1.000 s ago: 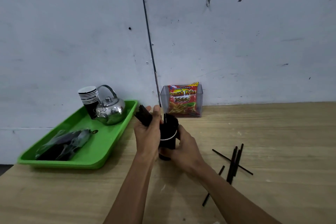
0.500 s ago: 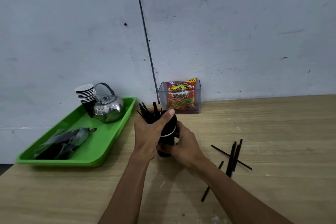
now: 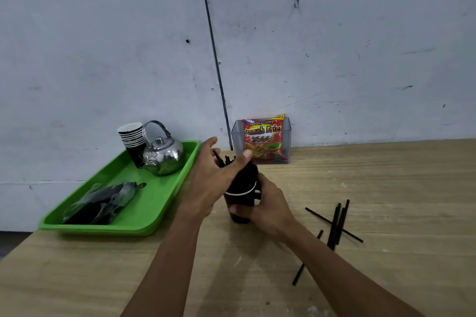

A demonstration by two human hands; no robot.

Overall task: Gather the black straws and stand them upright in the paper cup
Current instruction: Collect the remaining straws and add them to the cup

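A black paper cup (image 3: 240,199) with a white rim stands on the wooden table, and my right hand (image 3: 268,208) grips it from the right. A thick bunch of black straws (image 3: 248,175) stands in the cup, leaning slightly left. My left hand (image 3: 211,183) is cupped loosely around the straw tops, fingers spread behind them and the thumb across the front. Several loose black straws (image 3: 337,224) lie crossed on the table to the right. One more straw (image 3: 300,273) lies nearer me, partly hidden by my right forearm.
A green tray (image 3: 159,203) at the left holds a steel kettle (image 3: 162,154), a stack of paper cups (image 3: 131,136) and a plastic bag of dark items (image 3: 103,203). A clear box with a snack packet (image 3: 262,141) stands against the wall behind the cup.
My left hand lowered the tilted straw bunch into the cup, then loosened, its fingers spreading apart. My right hand has kept hold of the cup.
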